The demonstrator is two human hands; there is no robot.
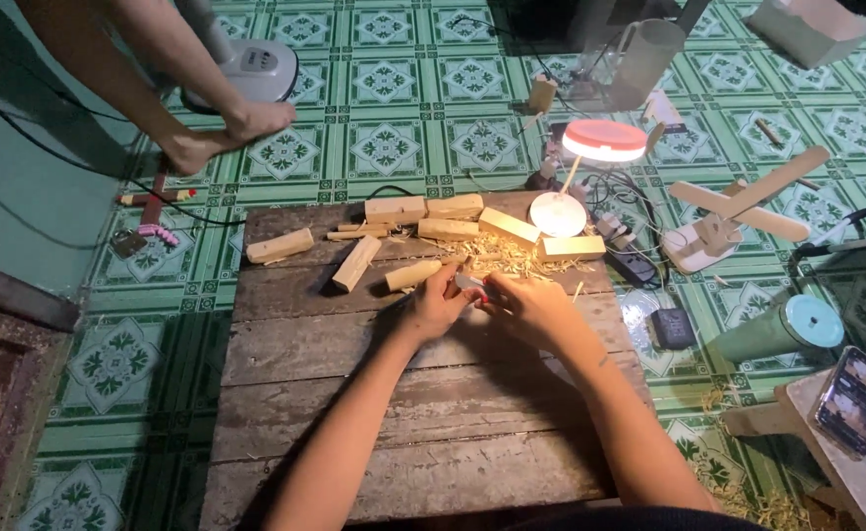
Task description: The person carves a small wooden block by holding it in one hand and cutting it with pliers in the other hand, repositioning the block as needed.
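Wooden board (354, 393), hands (487, 303) mid-board, near edge bare

1. We find bare planks on the wooden board (354, 433) nearest us.
2. Wooden blocks (423, 226) and shavings (497, 256) crowd its far edge.
3. A lit desk lamp (600, 143) blocks the far right corner.

Eight wooden blocks (354, 264), one lamp (602, 142)

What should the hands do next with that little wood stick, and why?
Probably one more short shaving stroke away from the body. The left hand grips the rounded wooden piece, the right hand holds a small tool at its end, and wood shavings lie piled beyond them.
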